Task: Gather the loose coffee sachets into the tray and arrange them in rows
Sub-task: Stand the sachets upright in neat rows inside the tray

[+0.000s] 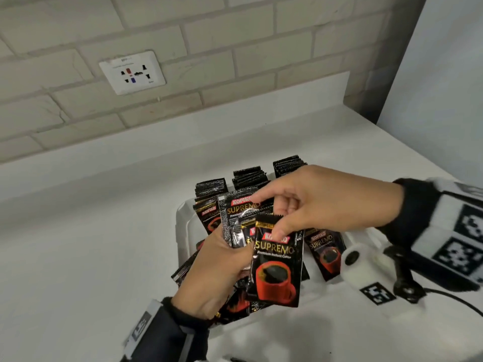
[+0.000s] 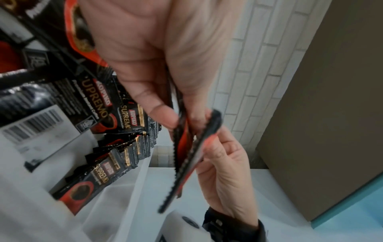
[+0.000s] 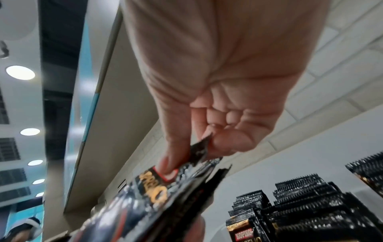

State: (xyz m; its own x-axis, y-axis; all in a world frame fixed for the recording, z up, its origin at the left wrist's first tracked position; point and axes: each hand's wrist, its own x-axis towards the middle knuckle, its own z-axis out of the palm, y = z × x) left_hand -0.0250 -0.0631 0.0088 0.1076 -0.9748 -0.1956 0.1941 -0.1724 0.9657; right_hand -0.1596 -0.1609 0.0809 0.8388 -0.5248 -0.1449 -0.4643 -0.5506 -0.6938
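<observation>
Black Kopiko Supremo coffee sachets fill a white tray [image 1: 183, 220] on the counter. Three upright rows of sachets [image 1: 249, 176] stand at its back, and others lean or lie loose in the front. My left hand [image 1: 235, 254] grips a small bundle of sachets [image 1: 235, 218] above the tray. My right hand [image 1: 274, 223] pinches the top edge of the front sachet [image 1: 277, 267] between thumb and forefinger. The left wrist view shows the bundle edge-on [image 2: 182, 147] between my left hand [image 2: 182, 117] and my right hand [image 2: 219, 163]. In the right wrist view my right hand [image 3: 196, 152] pinches the sachet's corner [image 3: 199, 149].
The tray sits on a white counter [image 1: 91, 244] against a tiled wall with a socket plate [image 1: 132, 73]. A tall panel [image 1: 444, 74] stands at the right. A white wrist camera [image 1: 360, 265] and its black cable [image 1: 457, 301] hang by my right forearm.
</observation>
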